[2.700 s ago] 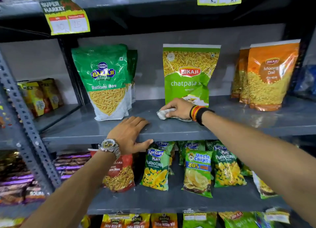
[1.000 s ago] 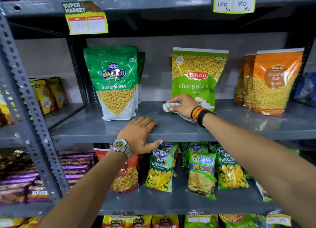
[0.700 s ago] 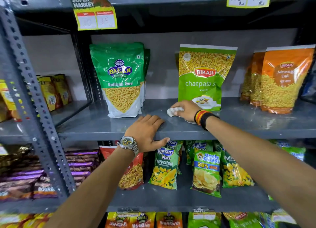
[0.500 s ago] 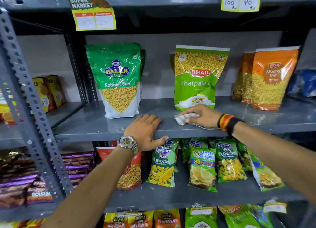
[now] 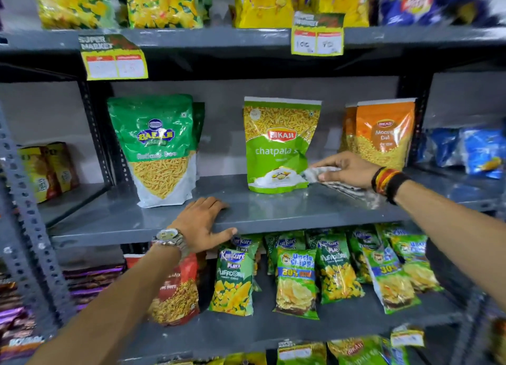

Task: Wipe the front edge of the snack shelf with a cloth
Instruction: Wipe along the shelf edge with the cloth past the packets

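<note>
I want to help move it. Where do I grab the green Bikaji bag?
Probably pinch the flat sealed top of the Bikaji bag from the front: it stands upright, top free, while the right hand and cloth crowd its bottom corner.

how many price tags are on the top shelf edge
2: left tag above the Balaji pouch, right tag above the Bikaji pouch; none seems hidden.

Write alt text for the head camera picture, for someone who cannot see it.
A person's right hand holds a white cloth on a grey snack shelf, beside a green Bikaji pouch. The left hand, wearing a wristwatch, rests on the shelf's front edge. Snack bags fill shelves above and below.
</note>
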The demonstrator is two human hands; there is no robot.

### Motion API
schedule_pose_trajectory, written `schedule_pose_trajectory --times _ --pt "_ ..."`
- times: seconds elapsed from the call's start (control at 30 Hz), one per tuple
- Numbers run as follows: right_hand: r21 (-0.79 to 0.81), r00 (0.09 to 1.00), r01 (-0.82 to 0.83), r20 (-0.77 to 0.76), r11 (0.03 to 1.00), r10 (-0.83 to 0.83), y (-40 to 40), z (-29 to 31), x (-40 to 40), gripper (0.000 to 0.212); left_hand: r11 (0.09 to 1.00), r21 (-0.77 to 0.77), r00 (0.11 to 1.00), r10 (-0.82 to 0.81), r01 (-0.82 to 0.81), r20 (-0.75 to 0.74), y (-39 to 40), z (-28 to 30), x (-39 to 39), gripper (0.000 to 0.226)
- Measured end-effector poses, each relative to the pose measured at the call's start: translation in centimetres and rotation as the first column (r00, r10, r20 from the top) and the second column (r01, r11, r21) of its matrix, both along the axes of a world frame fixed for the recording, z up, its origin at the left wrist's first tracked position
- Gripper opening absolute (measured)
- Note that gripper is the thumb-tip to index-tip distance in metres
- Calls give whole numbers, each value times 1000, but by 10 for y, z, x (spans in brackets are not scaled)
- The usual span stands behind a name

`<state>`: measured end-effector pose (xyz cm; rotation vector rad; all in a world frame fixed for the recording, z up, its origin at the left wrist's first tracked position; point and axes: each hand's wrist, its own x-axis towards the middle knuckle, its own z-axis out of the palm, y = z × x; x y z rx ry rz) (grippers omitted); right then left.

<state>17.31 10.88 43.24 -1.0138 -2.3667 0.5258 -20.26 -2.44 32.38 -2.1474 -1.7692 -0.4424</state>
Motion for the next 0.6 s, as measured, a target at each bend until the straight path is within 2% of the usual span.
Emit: schedule_pose_trajectory --times 0.3,0.47,0.6 --pt "23 989 -141 51 990 139 72 -31 -15 33 1000 -14 999 13 -13 38 55 -1 119 76" --pt "38 974 -195 129 980 189 102 -41 -27 34 998 27 998 53 -54 34 59 -7 130 68" --pt "-15 976 -212 53 977 213 111 -57 -23 34 999 30 999 45 -45 16 59 -7 131 62"
